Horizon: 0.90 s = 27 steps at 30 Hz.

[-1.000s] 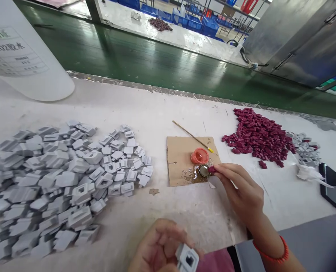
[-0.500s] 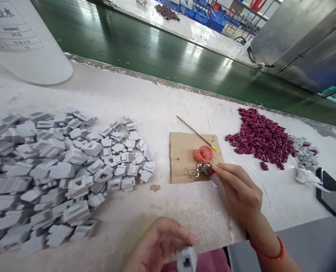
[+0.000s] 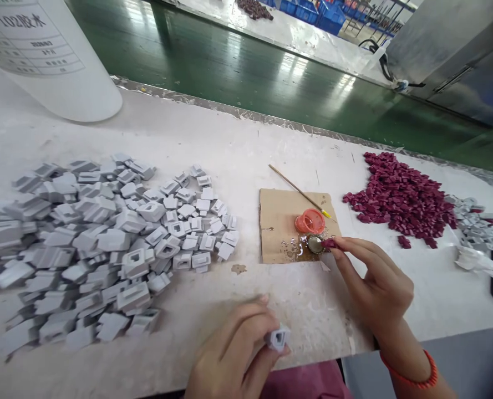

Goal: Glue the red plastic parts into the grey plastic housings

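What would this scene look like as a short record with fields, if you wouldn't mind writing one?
Left hand: holding a gray piece, opening visible
Right hand: pinching a maroon piece at a small round dish; contact unclear
Cardboard: bears the dish, a red cup and a glossy wet patch
Stick: yellow near its tip, partly on the cardboard
Picture left: gray heap
Picture right: maroon heap, smaller gray heap beside it

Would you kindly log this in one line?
left hand: holds grey part; right hand: holds maroon piece; by round cap; red cup: on cardboard
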Available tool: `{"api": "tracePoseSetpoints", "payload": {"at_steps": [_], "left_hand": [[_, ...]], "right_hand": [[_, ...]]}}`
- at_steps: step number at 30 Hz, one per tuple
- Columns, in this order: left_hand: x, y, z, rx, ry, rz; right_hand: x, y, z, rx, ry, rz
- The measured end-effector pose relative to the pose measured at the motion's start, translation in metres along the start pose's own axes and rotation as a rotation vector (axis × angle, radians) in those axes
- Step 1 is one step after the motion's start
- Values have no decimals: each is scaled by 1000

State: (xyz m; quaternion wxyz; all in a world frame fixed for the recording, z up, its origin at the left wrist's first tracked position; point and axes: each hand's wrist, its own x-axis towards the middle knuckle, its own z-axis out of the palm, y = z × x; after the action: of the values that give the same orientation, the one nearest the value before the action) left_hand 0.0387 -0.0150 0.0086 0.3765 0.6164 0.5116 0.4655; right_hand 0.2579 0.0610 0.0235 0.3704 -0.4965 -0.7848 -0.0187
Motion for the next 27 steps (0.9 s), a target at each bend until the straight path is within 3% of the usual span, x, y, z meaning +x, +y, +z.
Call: {"api": "tracePoseSetpoints", "payload": {"at_steps": [3,7,21,27], "left_hand": [[2,-8,0,244,-22,217],[1,-15,2,396,-3,310],[1,-18,1,430,-74,335],[4,-16,2,433,-63,323]], "right_hand": [[-2,-1,0,-16,17,43],[-4,0,-2,-41,37,21],[-7,2,-4,-19,-4,21],[-23,-30,-17,300,-57,222]]}}
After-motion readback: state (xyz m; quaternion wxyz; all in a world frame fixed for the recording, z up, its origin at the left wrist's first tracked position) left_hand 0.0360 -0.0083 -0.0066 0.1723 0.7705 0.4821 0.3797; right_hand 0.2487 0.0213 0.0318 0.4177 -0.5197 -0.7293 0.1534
